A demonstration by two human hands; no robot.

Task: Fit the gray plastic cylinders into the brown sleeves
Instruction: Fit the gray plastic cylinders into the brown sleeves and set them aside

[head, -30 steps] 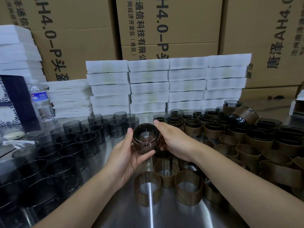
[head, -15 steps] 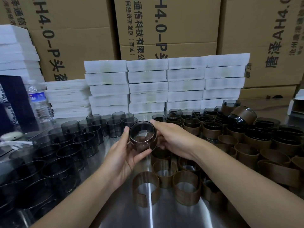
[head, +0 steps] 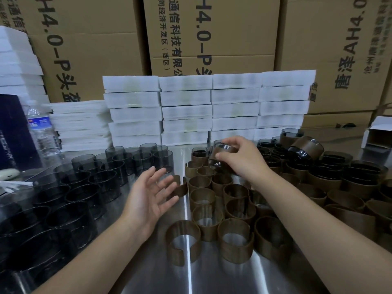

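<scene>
My right hand (head: 244,158) grips a sleeved gray cylinder (head: 221,154) from above, holding it over the far end of the sleeve rows, beside other finished pieces. My left hand (head: 149,194) hovers palm up with fingers spread, holding nothing, just right of the bare gray cylinders (head: 84,187). Several empty brown sleeves (head: 214,211) stand in rows in front of me; the nearest one (head: 183,242) is a split ring open toward me. Finished sleeved cylinders (head: 331,166) are piled at the right.
The steel table (head: 195,276) carries stacked white foam trays (head: 210,107) at the back, with cardboard boxes (head: 212,32) behind them. A water bottle (head: 43,132) and a dark box (head: 14,132) stand at the far left. A small open carton (head: 379,132) sits at the far right.
Both hands held the cylinder together before. Now my left hand has let go and dropped back open, while my right hand has carried the sleeved cylinder away to the right and farther back.
</scene>
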